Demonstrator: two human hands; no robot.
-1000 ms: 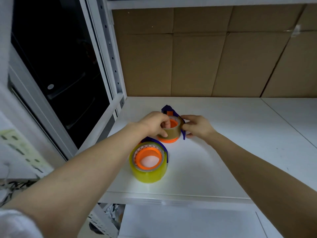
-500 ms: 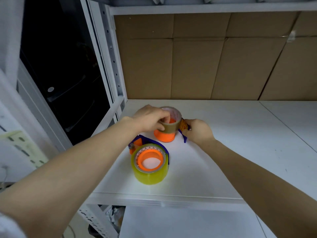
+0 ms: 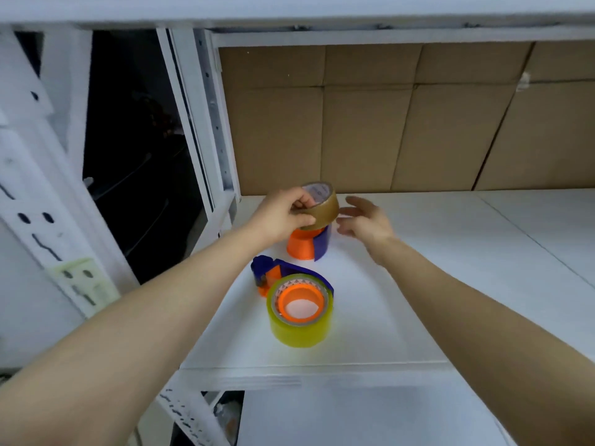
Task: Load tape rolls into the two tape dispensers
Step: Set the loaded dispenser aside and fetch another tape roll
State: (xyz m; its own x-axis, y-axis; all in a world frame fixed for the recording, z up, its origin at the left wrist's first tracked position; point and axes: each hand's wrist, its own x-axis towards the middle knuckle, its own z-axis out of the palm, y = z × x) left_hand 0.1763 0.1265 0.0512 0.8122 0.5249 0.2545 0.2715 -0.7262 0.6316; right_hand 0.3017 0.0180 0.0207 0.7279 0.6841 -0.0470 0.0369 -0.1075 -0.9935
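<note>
The left hand (image 3: 283, 217) grips a brown tape roll (image 3: 323, 207), tilted just above the far orange-and-blue plastic tape dispenser (image 3: 301, 247) on the white shelf (image 3: 418, 284). The right hand (image 3: 367, 220) hovers beside it, fingers spread, empty. A yellowish tape roll (image 3: 301, 331) sits on the nearer blue-and-orange dispenser (image 3: 273, 273).

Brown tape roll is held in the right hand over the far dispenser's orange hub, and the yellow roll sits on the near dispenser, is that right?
No: the head view shows the left hand gripping the brown tape roll, the right hand open beside it. The rest holds: it is over the orange hub, and the yellow roll sits on the near dispenser.
</note>
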